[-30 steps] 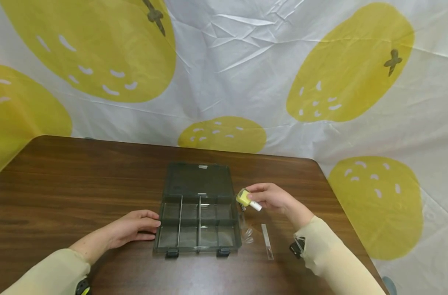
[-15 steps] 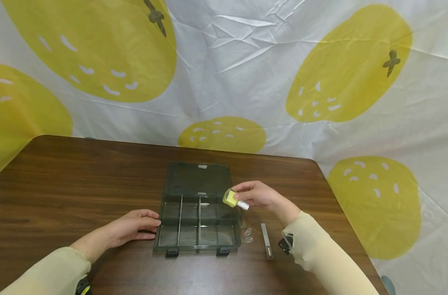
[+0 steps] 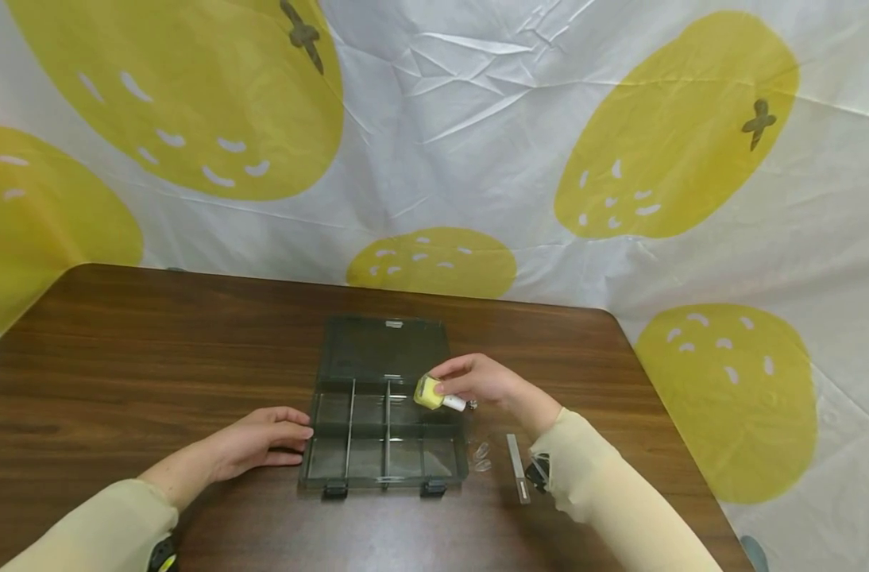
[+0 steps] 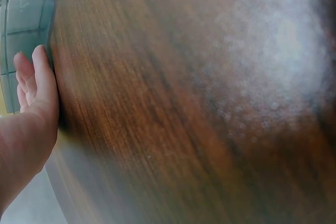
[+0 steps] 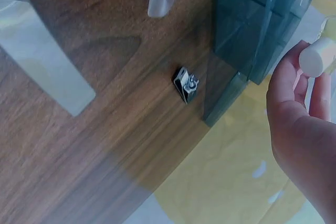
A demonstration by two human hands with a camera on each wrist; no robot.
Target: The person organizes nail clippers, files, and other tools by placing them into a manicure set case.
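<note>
A smoky clear divided box (image 3: 377, 482) lies open on the table, its lid (image 3: 384, 349) folded back. My right hand (image 3: 486, 383) pinches a yellow nail polish bottle (image 3: 427, 392) with a white cap (image 5: 315, 59), held tilted above the back right compartments. The fingers of my left hand (image 3: 256, 443) lie fairly straight against the box's left side; in the left wrist view this hand (image 4: 39, 98) touches the box wall (image 4: 29, 24). No objects show in the visible compartments; the bottle hides part of the back ones.
Right of the box lie clear nail tips (image 3: 481, 457), a slim nail file (image 3: 518, 469) and a small shiny metal piece (image 5: 186, 83) close to the box. Behind the brown table (image 3: 191, 334) hangs a white curtain (image 3: 463, 159) printed with yellow fruit.
My right hand has carried the nail polish bottle leftward, from beside the box to above its back right compartments. My left hand and the box have stayed put.
</note>
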